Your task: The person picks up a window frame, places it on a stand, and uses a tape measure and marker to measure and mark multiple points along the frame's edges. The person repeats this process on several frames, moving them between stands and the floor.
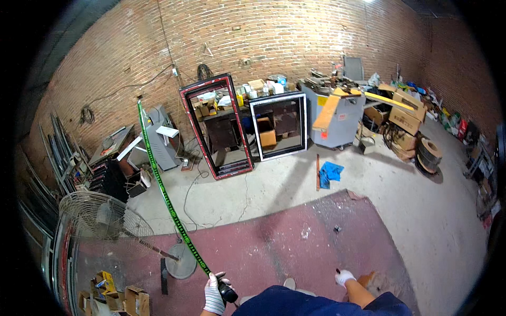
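Note:
My left hand (pixel 213 296), in a white striped glove, is closed around a black tape measure (pixel 227 291). Its long green blade (pixel 169 208) runs out stiffly up and to the left, with the far end in front of the brick wall. At the lower right, my right hand (pixel 345 277) wears a white glove too and has its fingers closed. A small dark tip pokes out from them; what it belongs to is too small to make out. Beneath both hands lies a dark red mat (pixel 295 237).
A red-and-black frame (pixel 244 134) and a white-edged frame (pixel 304 126) lean on a cluttered bench. Grey cabinet machine (pixel 337 124) and cardboard boxes (pixel 403 124) stand right. A pedestal fan (pixel 105 216) and open cartons (pixel 136 301) are left. Blue cloth (pixel 330 173) lies on the floor.

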Motion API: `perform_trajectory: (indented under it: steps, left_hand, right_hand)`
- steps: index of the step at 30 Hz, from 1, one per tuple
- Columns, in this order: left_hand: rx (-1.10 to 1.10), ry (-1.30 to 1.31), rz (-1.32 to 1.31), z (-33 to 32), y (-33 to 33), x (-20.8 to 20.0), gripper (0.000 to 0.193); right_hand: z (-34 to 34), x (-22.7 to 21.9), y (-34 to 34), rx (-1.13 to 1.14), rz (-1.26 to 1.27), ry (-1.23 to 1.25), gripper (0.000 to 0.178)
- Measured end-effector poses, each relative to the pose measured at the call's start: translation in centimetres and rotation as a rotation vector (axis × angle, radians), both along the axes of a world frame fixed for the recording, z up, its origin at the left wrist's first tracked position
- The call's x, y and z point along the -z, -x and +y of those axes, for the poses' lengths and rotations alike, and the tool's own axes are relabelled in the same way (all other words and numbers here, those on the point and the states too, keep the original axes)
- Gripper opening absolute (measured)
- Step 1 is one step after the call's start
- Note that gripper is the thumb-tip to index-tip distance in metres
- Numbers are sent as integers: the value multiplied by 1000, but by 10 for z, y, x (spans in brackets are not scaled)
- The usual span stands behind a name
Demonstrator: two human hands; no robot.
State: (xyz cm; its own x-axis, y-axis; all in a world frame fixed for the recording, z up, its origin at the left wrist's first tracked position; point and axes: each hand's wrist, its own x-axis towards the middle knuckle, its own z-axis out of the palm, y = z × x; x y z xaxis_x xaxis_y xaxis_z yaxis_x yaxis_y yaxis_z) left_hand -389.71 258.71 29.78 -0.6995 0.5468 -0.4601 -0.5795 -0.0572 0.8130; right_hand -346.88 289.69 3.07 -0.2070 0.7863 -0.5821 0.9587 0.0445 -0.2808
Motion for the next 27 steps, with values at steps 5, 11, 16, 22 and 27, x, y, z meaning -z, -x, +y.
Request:
perform_trajectory:
  steps: [5,11,16,22,27]
  left_hand:
    - [-84,33,19,86,78,7,54]
    - [-74,55,-47,191,193,41,54]
    - [-41,46,-62,286,310,64,55]
    - [-35,29,-87,388,443,48,54]
    - [-87,20,-31,465,530,38,53]
  right_hand:
    - [191,-82,166,-36,170,-266,35]
    - [275,-98,277,-6,257,-436,31]
    - [252,-66,305,7,-7,-190,42]
    - [309,-15,338,245,-222,23,39]
    - [411,26,400,217,-171,-38,37]
